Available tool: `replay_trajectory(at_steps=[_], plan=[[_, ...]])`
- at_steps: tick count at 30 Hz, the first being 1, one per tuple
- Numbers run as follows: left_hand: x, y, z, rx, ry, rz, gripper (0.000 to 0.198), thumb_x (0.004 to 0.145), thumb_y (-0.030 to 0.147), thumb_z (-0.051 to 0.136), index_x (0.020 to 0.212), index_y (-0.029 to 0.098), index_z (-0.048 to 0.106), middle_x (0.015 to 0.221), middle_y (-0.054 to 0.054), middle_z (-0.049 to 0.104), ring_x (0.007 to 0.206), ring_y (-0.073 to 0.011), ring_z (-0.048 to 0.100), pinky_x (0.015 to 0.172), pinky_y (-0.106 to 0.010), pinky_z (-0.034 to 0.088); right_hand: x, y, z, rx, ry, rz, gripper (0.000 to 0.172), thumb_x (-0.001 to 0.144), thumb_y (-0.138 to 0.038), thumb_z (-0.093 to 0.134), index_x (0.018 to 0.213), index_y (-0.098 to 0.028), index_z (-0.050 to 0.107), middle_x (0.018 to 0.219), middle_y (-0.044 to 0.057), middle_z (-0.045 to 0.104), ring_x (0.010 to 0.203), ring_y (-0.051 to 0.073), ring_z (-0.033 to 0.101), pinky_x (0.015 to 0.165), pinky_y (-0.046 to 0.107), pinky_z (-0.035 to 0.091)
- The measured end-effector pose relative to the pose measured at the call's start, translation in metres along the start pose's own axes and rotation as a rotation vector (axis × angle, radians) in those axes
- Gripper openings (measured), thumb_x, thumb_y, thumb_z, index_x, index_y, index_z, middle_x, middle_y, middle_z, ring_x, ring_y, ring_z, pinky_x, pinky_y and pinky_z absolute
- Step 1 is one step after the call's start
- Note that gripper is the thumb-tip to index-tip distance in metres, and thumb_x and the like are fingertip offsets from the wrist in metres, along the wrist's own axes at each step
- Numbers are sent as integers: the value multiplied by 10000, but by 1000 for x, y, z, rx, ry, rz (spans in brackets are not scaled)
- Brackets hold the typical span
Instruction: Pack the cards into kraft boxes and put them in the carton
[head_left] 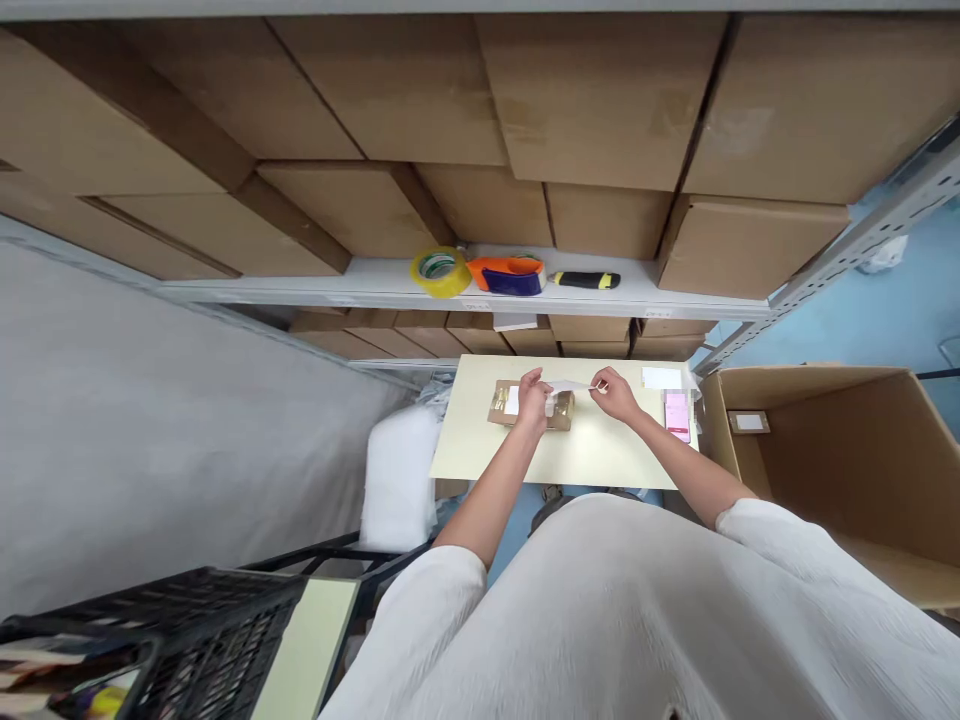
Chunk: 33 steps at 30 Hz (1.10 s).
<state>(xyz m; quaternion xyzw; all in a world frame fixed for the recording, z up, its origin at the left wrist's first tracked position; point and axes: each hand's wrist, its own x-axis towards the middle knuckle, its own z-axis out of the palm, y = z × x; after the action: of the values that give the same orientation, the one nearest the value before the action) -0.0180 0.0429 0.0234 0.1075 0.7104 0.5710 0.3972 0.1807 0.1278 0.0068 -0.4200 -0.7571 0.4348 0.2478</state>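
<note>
A white paper label (568, 386) is stretched between my two hands, just above the table (600, 440). My left hand (533, 400) is closed on its left end, and the fingers of my right hand (616, 394) pinch its right end. Under my left hand lies a small brown cardboard box (559, 413), closed with tape and showing a white patch on top. The hand covers the middle of this box. To the right of my right hand, a stack of white labels (661, 378) and a phone with a pink screen (676, 415) rest on the table.
A yellow tape roll (441, 272), an orange and blue tape dispenser (508, 275) and a utility knife (585, 280) lie on the shelf (375, 285) beneath cardboard boxes (592, 100). An open carton (847, 450) holding a small box stands right; a black crate (225, 640) stands lower left.
</note>
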Motion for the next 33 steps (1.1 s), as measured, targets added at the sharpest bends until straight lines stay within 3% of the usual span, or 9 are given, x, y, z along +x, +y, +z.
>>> replay_trajectory(at_steps=[3, 8, 11, 14, 17, 22, 25, 29, 33], plan=[[8, 7, -35, -71, -7, 29, 391, 701, 120, 637, 1062, 250, 712, 1246, -59, 734, 1291, -243, 651, 1087, -380, 513, 3, -22, 20, 68, -60, 10, 76, 791, -321, 651, 813, -260, 613, 922, 21, 698, 918, 228, 638, 880, 383, 528], [20, 11, -82, -63, -83, 3, 258, 859, 278, 657, 1112, 237, 691, 1119, -68, 768, 1120, -227, 690, 958, -350, 542, 9, -53, 56, 200, -86, 181, 160, 724, -366, 663, 818, -254, 597, 752, -36, 630, 735, 180, 574, 740, 323, 484], [28, 7, -102, -14, -137, 41, 271, 875, 282, 653, 1142, 239, 679, 1136, -63, 753, 1079, -220, 691, 928, -339, 550, 11, -62, 73, 253, -71, 275, 213, 702, -390, 685, 820, -251, 575, 664, -73, 541, 646, 148, 500, 671, 290, 424], [38, -1, -117, 56, -199, 97, 450, 786, 146, 673, 1226, 235, 649, 1204, -74, 718, 1067, -210, 695, 927, -340, 563, 8, -66, 86, 280, -41, 334, 245, 703, -408, 701, 803, -252, 541, 641, -85, 506, 629, 136, 471, 654, 277, 401], [49, -8, -125, 131, -246, 151, 613, 720, 54, 693, 1304, 220, 615, 1228, -84, 693, 987, -186, 699, 901, -340, 579, 1, -68, 97, 263, 2, 370, 234, 716, -388, 692, 805, -253, 523, 648, -86, 492, 644, 137, 458, 659, 275, 391], [59, -17, -127, 223, -253, 240, 578, 793, 41, 701, 1328, 245, 625, 1146, -48, 718, 886, -147, 691, 883, -319, 582, -7, -69, 109, 162, 73, 442, 173, 736, -315, 650, 808, -259, 504, 669, -88, 467, 673, 146, 466, 691, 281, 411], [60, -20, -125, 260, -227, 270, 547, 804, 4, 685, 1294, 246, 655, 1182, -60, 721, 861, -143, 687, 896, -334, 593, -7, -68, 113, 65, 108, 488, 160, 730, -271, 643, 847, -262, 533, 712, -71, 527, 732, 173, 538, 738, 305, 463], [61, -26, -124, 275, -222, 293, 499, 756, -51, 686, 1176, 219, 697, 1361, -108, 643, 844, -129, 669, 908, -351, 609, -6, -66, 117, -28, 178, 498, 307, 718, -224, 659, 1018, -265, 605, 859, -29, 651, 881, 213, 648, 852, 348, 534], [63, -33, -129, 248, -237, 328, 420, 755, -41, 689, 1075, 231, 698, 1451, -96, 562, 831, -97, 630, 913, -321, 611, -8, -61, 121, -97, 197, 496, 419, 728, -215, 683, 1132, -275, 591, 968, -9, 684, 937, 219, 670, 889, 364, 552]])
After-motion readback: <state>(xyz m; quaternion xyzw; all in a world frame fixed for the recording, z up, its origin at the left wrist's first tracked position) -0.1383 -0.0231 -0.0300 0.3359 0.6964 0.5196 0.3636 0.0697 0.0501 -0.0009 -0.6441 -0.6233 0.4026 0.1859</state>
